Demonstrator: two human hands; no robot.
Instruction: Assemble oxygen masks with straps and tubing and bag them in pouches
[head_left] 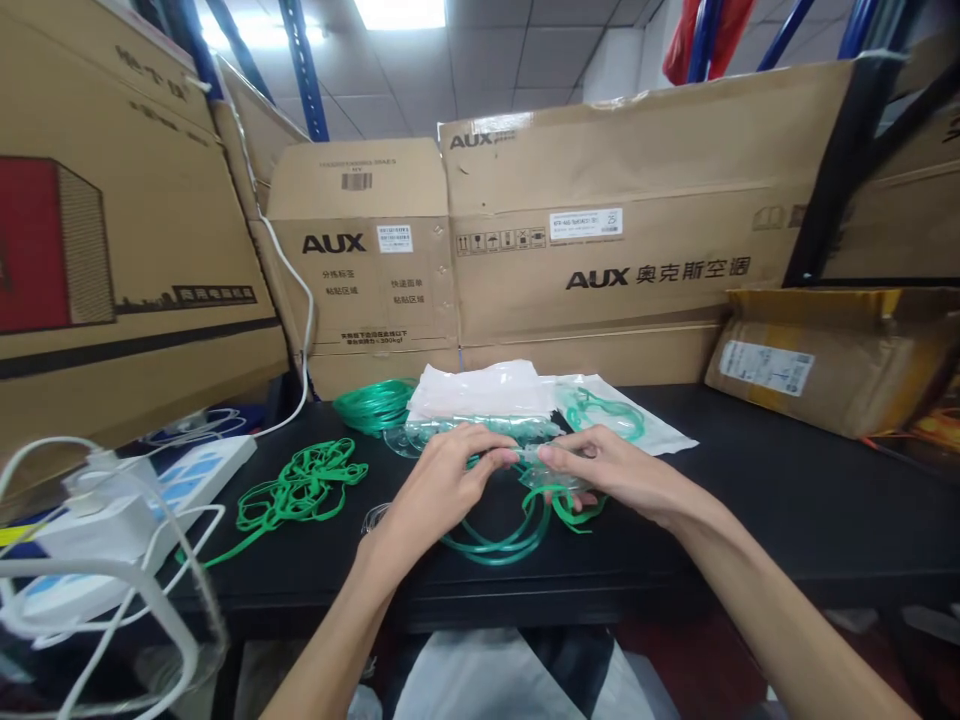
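My left hand (442, 485) and my right hand (604, 470) meet over the middle of the black table (787, 500). Both pinch a clear plastic mask piece with green tubing (525, 462); its green tube loops (499, 545) hang toward the front edge. Fingers of both hands are curled shut on it. Behind the hands lie clear plastic bags (487, 390), one with a green mask (600, 410) inside. A coil of green tubing (371, 405) sits to the back left, and a heap of green elastic straps (300, 490) lies left of my left hand.
Large AUX cardboard boxes (600, 230) wall in the back of the table. A brown parcel (817, 360) lies at the right. A white power strip with white cables (127, 510) sits at the left edge. Cloth on my lap (510, 680) shows below the table.
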